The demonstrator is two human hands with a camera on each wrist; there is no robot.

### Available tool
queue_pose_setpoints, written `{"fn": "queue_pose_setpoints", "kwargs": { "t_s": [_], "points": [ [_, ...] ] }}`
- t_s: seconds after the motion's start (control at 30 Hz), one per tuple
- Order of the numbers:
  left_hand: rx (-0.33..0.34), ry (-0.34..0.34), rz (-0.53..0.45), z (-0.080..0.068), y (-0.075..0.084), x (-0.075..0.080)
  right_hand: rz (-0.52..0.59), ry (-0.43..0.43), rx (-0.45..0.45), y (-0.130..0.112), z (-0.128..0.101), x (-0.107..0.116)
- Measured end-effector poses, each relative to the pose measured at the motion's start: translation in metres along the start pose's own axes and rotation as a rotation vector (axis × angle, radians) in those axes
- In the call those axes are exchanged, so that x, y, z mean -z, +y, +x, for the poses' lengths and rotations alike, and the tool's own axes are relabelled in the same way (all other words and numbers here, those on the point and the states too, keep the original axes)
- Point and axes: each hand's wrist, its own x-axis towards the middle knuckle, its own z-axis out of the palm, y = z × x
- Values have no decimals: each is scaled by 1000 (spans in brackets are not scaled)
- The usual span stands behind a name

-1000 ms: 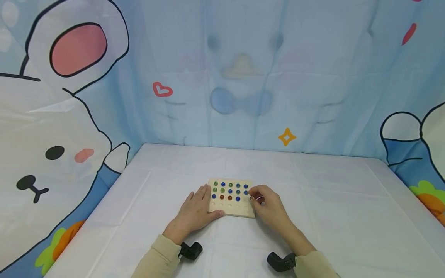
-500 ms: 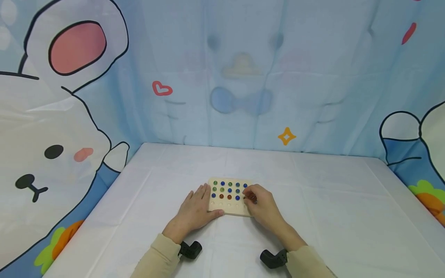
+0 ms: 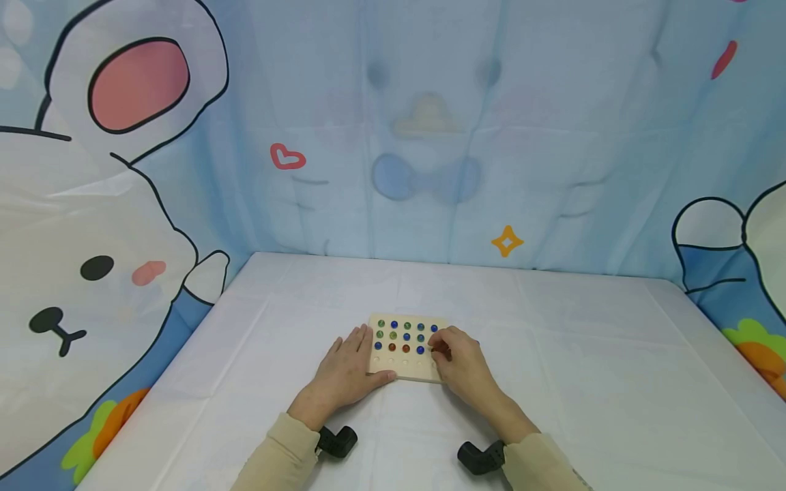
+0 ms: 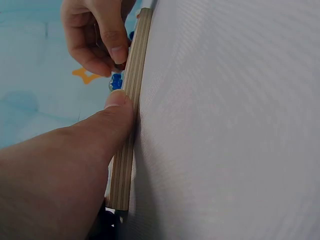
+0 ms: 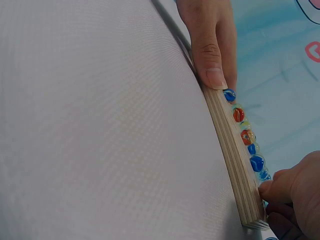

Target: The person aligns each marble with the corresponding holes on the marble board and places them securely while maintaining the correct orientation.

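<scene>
Plywood marble board (image 3: 406, 360), square, sits flat on the white-clothed bench (image 3: 552, 382), near its middle, just in front of the person. Marbles (image 3: 406, 337) fill its far rows: blue, green and red-orange, seated in round dimples; near rows show bare dimples.

Left hand (image 3: 344, 374) lies at the board's left edge, fingers straight and relaxed along that side, thumb tip pressed against the near edge. Left wrist view shows the thumb (image 4: 117, 107) touching the layered plywood edge (image 4: 127, 130). Nothing held in that grip; it only braces the board.

Right hand (image 3: 457, 361) is over the board's right side, fingers curled, thumb and forefinger pinched together at the right column. Left wrist view shows the fingertips (image 4: 116, 52) closed on a small dark round thing, probably a marble, right at the board surface; too small to tell its colour. Right wrist view shows the board edge-on (image 5: 232, 155) with a line of marbles (image 5: 245, 136) on top, left thumb (image 5: 212, 65) at the far end, right fingers (image 5: 287, 182) at the near corner.

Both sleeves are beige. Black wrist mounts (image 3: 336, 442) show under each forearm. Blue cartoon backdrop (image 3: 430, 136) hangs behind the bench.
</scene>
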Motion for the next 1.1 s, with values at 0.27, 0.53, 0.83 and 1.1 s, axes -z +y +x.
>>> {"fn": "queue_pose_setpoints", "kwargs": {
  "t_s": [0.27,0.53,0.83,1.1],
  "points": [
    [7,-3,5,1,0,0,39,-2,5,3,-1,2],
    [12,-6,4,1,1,0,81,28,33,5,-3,5],
    [4,-6,9,0,1,0,68,127,71,12,-6,19],
    [6,-3,14,0,2,1,18,180,57,24,-8,29]
  ]
}}
